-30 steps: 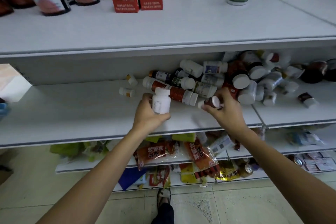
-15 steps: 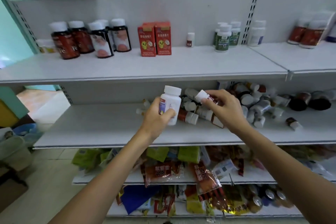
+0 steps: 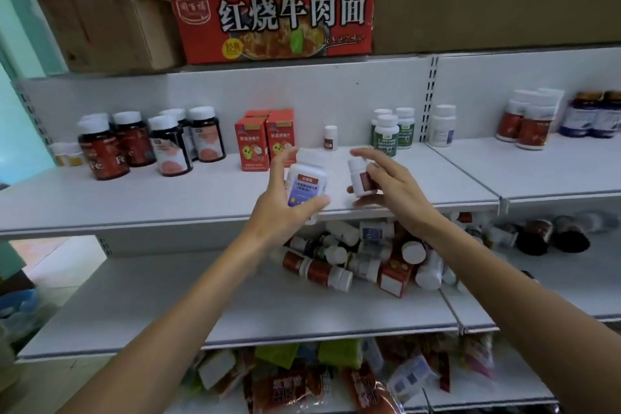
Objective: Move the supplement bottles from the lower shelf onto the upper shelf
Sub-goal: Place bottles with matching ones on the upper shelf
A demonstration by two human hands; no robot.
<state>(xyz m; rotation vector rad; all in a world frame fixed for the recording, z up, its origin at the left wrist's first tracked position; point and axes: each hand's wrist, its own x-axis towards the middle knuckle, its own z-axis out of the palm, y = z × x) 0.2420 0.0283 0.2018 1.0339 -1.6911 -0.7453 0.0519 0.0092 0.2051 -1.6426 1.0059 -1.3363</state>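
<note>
My left hand [image 3: 280, 208] grips a white bottle with a blue and red label [image 3: 307, 183], held upright in front of the upper shelf [image 3: 201, 198]. My right hand [image 3: 391, 188] holds a small white bottle with a dark red label [image 3: 359, 178] between thumb and fingers, at the shelf's front part. A heap of supplement bottles [image 3: 366, 255] lies tumbled on the lower shelf [image 3: 168, 299] below my hands. Whether either held bottle touches the upper shelf I cannot tell.
On the upper shelf stand dark bottles [image 3: 134, 141] at left, two red boxes [image 3: 265, 138], a tiny bottle [image 3: 331, 137], green-labelled bottles [image 3: 389, 131] and more bottles at right [image 3: 527, 121]. Cardboard boxes [image 3: 275, 20] sit above. Snack packets [image 3: 302, 376] fill the bottom shelf.
Both hands rose from the lower shelf to the upper shelf's level, each carrying its bottle. The camera tilted upward, bringing the top shelf with the boxes into view.
</note>
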